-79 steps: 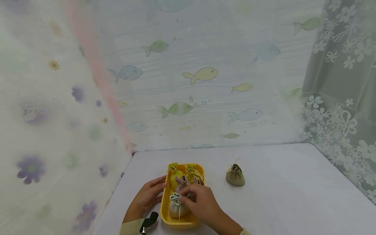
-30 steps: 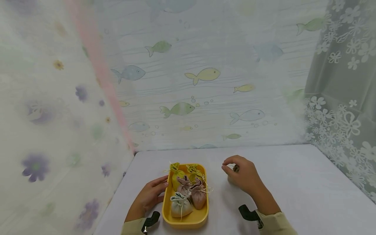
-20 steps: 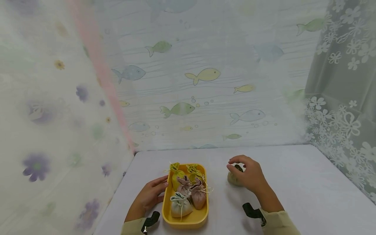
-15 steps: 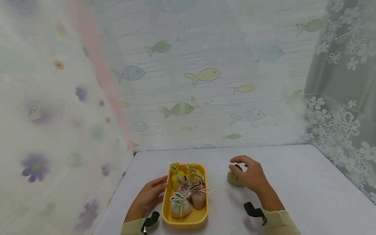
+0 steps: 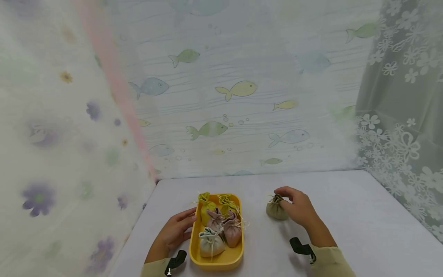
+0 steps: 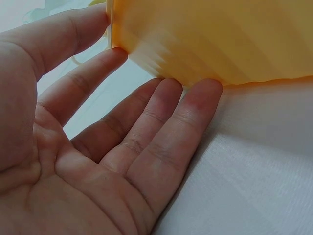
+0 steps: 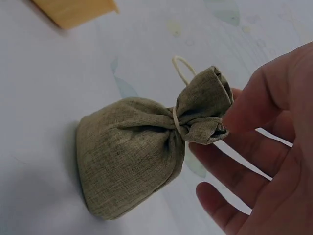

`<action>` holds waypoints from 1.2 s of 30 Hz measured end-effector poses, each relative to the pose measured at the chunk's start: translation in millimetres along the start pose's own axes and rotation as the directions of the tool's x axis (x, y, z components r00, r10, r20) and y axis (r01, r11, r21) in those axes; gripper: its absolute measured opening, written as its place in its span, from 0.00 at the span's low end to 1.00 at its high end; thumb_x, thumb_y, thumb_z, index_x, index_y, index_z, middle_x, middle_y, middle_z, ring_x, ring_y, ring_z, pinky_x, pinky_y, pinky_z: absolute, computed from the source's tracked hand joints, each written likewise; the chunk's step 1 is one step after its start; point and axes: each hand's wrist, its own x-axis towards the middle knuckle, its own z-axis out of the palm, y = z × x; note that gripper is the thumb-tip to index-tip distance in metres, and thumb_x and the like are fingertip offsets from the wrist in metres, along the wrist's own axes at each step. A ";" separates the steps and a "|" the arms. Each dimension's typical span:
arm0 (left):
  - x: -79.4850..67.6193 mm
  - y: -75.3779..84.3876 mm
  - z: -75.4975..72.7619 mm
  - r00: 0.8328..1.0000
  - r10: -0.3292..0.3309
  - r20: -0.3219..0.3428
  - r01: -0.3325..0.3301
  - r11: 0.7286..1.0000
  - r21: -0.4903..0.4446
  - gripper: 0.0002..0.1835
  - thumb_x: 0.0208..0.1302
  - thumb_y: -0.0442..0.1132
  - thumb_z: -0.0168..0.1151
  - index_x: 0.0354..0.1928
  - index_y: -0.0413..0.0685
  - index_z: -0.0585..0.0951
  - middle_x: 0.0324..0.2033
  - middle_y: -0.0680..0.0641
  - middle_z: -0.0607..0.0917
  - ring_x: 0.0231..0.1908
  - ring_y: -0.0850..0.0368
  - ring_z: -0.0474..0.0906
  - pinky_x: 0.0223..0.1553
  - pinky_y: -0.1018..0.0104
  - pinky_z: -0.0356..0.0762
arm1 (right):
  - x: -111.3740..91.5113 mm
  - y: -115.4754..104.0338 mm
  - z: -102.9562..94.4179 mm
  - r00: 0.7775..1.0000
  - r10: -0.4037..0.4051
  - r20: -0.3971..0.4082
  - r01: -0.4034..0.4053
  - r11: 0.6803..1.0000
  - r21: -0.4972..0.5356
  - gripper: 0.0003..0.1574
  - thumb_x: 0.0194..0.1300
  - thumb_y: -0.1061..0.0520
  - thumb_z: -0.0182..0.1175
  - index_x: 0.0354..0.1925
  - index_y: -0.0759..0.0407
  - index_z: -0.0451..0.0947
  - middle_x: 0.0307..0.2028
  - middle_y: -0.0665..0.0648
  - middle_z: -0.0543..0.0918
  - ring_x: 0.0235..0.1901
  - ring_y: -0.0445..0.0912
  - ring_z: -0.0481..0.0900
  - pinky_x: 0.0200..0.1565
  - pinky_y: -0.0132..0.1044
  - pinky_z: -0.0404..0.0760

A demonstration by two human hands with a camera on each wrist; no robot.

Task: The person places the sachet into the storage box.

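Observation:
A yellow tray (image 5: 215, 265) stands on the table with several small drawstring pouches in it: mustard-yellow ones (image 5: 207, 213) at the far end, mauve ones (image 5: 232, 232) in the middle, and a whitish one (image 5: 211, 246) near the front. My left hand (image 5: 177, 231) rests fingertips against the tray's left side; the left wrist view shows those fingers fairly straight. To the tray's right, an olive-grey pouch (image 7: 129, 152) sits on the tabletop. My right hand (image 5: 300, 206) is at its gathered neck, thumb in front and fingers behind, loosely bent and spread, without a clear pinch.
A white cloth covers the table (image 5: 332, 215). Behind it hangs a pale curtain (image 5: 242, 130) printed with fish, with a flowered sheet (image 5: 62, 161) on the left. Black wrist mounts (image 5: 302, 246) stick out at both cuffs.
My right hand has gone from the tray to the olive-grey pouch, then shifted slightly right and lower, so more of the pouch shows. My left hand has stayed at the tray.

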 end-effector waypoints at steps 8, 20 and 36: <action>-0.7 0.5 -0.1 1.000 0.007 0.002 -0.007 1.000 -0.004 0.37 0.67 0.52 0.70 0.75 0.51 0.71 0.73 0.42 0.73 0.59 0.53 0.83 0.56 0.52 0.86 | 1.0 4.6 4.4 0.998 0.028 0.063 -0.025 0.998 -0.052 0.24 0.67 0.65 0.58 0.60 0.51 0.82 0.56 0.56 0.87 0.61 0.57 0.81 0.61 0.59 0.81; -0.4 -0.3 1.4 0.999 0.004 -0.037 -0.003 1.000 0.017 0.38 0.66 0.53 0.71 0.75 0.51 0.72 0.72 0.41 0.74 0.58 0.53 0.84 0.54 0.52 0.86 | -0.3 7.1 3.2 0.994 0.015 0.105 -0.011 0.999 -0.040 0.35 0.62 0.74 0.54 0.64 0.52 0.79 0.62 0.59 0.83 0.64 0.60 0.78 0.62 0.59 0.80; -0.4 0.1 1.3 0.999 -0.001 -0.039 0.002 1.000 0.011 0.37 0.66 0.52 0.71 0.74 0.52 0.73 0.72 0.41 0.75 0.57 0.53 0.84 0.55 0.51 0.86 | -1.0 4.8 0.8 0.997 0.018 0.078 -0.013 0.998 -0.061 0.18 0.70 0.61 0.65 0.57 0.50 0.83 0.52 0.52 0.88 0.59 0.56 0.82 0.60 0.58 0.81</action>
